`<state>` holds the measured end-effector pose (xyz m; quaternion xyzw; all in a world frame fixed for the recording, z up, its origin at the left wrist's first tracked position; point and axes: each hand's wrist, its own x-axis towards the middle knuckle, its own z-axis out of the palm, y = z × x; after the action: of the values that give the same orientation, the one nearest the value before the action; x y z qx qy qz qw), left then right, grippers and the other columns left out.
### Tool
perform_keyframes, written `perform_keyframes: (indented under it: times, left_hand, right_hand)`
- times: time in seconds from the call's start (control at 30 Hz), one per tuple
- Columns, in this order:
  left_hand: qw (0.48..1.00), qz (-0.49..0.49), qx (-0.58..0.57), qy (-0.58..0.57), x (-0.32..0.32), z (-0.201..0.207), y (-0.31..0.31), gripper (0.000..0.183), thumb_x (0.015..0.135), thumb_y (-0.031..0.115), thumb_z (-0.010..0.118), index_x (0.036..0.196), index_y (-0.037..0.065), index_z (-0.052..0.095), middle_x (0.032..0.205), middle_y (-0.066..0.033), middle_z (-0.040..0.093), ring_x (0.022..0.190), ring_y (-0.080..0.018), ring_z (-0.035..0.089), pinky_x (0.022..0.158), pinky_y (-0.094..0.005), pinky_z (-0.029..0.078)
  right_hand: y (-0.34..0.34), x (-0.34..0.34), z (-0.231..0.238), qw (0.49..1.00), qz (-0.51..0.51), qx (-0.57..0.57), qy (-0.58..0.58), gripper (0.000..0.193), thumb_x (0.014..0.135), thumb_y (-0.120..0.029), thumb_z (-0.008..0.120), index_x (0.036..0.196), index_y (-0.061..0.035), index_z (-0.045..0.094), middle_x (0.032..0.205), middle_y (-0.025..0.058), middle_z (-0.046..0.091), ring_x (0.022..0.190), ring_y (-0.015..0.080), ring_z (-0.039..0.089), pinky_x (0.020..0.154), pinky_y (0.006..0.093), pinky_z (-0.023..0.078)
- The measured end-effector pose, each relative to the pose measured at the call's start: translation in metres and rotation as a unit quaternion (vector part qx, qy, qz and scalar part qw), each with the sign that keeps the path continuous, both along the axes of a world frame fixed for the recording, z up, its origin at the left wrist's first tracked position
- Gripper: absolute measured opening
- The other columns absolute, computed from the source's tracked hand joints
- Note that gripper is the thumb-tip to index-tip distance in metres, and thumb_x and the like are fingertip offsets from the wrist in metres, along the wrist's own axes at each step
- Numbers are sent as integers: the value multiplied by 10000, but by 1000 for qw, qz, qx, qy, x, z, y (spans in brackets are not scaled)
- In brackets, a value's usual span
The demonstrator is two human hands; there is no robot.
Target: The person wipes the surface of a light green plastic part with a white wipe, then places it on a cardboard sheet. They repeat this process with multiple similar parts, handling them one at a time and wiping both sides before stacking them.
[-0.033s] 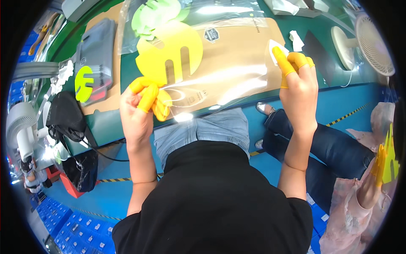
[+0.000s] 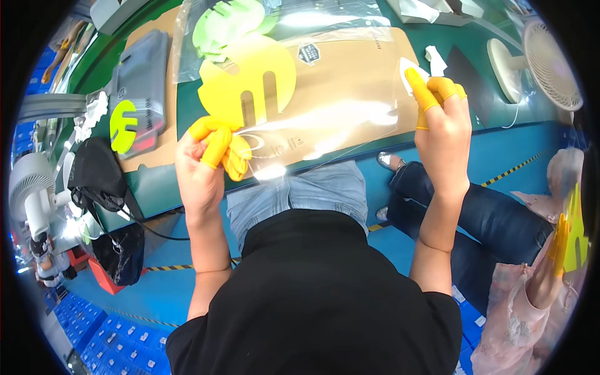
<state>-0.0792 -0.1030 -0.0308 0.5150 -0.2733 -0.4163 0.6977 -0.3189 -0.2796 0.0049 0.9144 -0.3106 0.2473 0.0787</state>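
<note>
My left hand (image 2: 201,164), with yellow finger covers, is closed in a pinch on the near-left corner of a clear plastic film (image 2: 325,140). Just above these fingers lies a bright yellow rounded sheet (image 2: 281,69) with long slots cut in it. Over to the right, my right hand (image 2: 442,128) also has yellow covers. Its fingers are bent and its index finger presses on a small white piece (image 2: 406,64), perhaps a folded wipe, at the film's right side. Brown cardboard (image 2: 356,56) lies beneath the film.
Pale green slotted sheets (image 2: 228,25) lie in a clear bag at the back. A grey case (image 2: 140,69) with a yellow-green cutout (image 2: 124,127) is at left. White fans (image 2: 550,65) (image 2: 32,181) stand either side. A co-worker's gloved hand (image 2: 558,244) is at right.
The view has shifted very slightly. Both hands keep the same hold, and nothing has been taken up or let go.
</note>
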Motion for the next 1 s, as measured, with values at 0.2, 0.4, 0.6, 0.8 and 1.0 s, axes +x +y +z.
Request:
perform_keyframes:
  times: [0.2,0.4,0.6,0.8,1.0]
  left_hand:
    - [1000,-5,3,3,4,6,3,160,847,68,489,946,-57,512,610,-84,539,448,-102,462,416,-191,340]
    - [999,-27,-11,-13,6,6,6,172,830,45,514,966,-59,509,783,-100,574,574,-113,536,504,-201,412]
    - [999,-15,-22,-30,4,6,11,183,831,42,511,986,-54,506,799,-96,576,598,-115,545,522,-202,422]
    - [999,-12,-35,-11,10,3,15,160,837,15,489,975,-60,519,840,-109,596,643,-119,577,537,-212,455]
    - [999,2,-38,6,9,0,15,161,835,19,494,975,-56,522,806,-109,593,608,-132,571,527,-217,451]
  right_hand:
    - [-21,-19,0,971,9,68,-231,248,704,44,583,941,-17,617,905,116,554,749,253,559,664,290,448]
    - [-3,-1,21,989,107,-3,-99,311,602,29,601,902,-43,642,896,83,553,782,242,543,674,329,444]
    - [4,24,14,983,173,-66,12,313,571,-104,595,874,-32,617,827,59,522,801,229,517,675,331,420]
    - [-31,-3,-3,987,55,66,-136,267,687,23,568,946,-18,617,892,90,560,790,235,546,681,299,428]
    - [-9,0,-52,569,140,642,-495,173,821,-26,524,980,25,569,872,79,578,746,137,544,702,265,429]
